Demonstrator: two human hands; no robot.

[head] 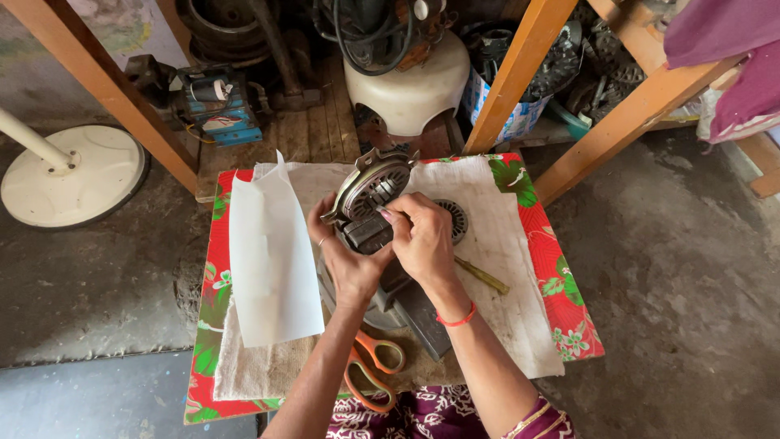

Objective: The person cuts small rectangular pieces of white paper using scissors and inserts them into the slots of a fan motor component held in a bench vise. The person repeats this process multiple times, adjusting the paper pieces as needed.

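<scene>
My left hand (pixel 351 264) cradled the fan motor (pixel 370 199) tilted upright above the cloth-covered surface (pixel 504 244), its grip closed around the housing to steady it, while my right hand (pixel 422 240) pinched at its windings, orange scissors (pixel 370 370) lying nearer me.
</scene>
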